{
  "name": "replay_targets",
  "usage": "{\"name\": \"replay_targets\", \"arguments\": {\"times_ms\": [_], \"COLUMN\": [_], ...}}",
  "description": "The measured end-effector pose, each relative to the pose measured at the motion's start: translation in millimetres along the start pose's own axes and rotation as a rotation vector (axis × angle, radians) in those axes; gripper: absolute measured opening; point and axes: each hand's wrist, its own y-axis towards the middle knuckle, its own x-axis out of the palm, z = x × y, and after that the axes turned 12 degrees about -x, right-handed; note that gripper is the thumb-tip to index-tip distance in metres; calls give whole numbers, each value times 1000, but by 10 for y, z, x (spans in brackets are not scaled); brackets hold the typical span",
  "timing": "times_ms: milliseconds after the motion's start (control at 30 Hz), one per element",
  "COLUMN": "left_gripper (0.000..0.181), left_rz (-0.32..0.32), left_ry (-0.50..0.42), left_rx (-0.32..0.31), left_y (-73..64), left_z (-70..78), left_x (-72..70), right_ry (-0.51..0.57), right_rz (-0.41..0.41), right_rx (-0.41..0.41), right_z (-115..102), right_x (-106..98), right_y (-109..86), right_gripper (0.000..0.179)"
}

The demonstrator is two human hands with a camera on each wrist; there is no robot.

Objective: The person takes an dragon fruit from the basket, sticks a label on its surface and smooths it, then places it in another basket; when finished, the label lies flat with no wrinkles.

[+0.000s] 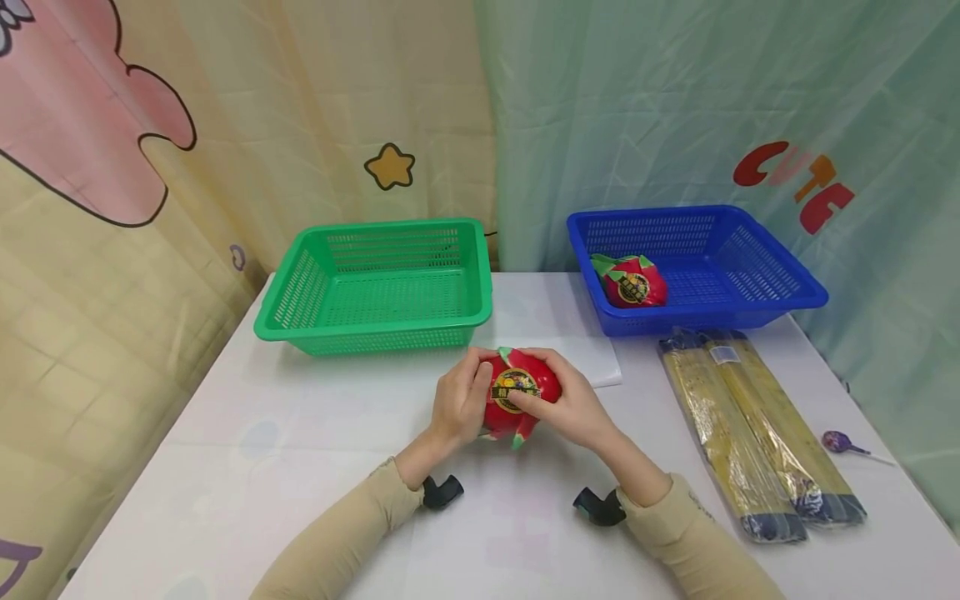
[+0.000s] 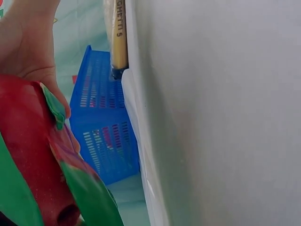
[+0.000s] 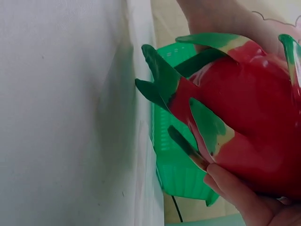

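A red dragon fruit [image 1: 498, 417] with green-tipped scales and a round gold-and-black sticker is held between both hands, over the middle of the white table. My left hand [image 1: 459, 398] grips its left side, thumb along the front. From the other side my right hand [image 1: 576, 408] holds it, with the thumb across the sticker. The right wrist view shows the green tips fanning out from the fruit's red body [image 3: 249, 103]. A second dragon fruit [image 1: 652, 287], with a similar sticker, lies in the left part of the blue basket [image 1: 705, 319].
Left of the blue basket stands a green basket [image 1: 375, 333], just beyond the hands. Long clear packs of spaghetti [image 1: 750, 433] lie at the right. Beside them is a lollipop [image 1: 836, 442] near the table's right edge. Printed curtains [image 1: 637, 108] hang behind the table.
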Motion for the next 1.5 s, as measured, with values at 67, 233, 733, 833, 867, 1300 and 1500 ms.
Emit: {"name": "replay_targets", "arguments": {"times_ms": [67, 233, 733, 833, 867, 1300, 1500], "left_gripper": [67, 76, 53, 51, 51, 34, 54], "left_rz": [-43, -160, -19, -4, -1, 46, 36], "left_ry": [-6, -45, -23, -25, -24, -22, -8], "left_rx": [-27, -96, 7, 34, 42, 77, 62], "left_y": [2, 6, -18, -19, -21, -8, 5], "left_z": [-2, -2, 8, 6, 4, -16, -26], "left_x": [-11, -43, 8, 3, 1, -4, -4], "right_ry": [-27, -52, -113, -123, -119, -110, -117], "right_rz": [15, 49, 157, 172, 167, 137, 155], "right_rx": [-16, -63, -115, -133, -128, -88, -98], "right_z": [2, 27, -81, -23, -28, -30, -18], "right_x": [10, 28, 76, 93, 92, 127, 149], "right_y": [-4, -9, -11, -18, -22, -50, -54], "right_gripper": [50, 37, 32, 32, 30, 47, 39]}}
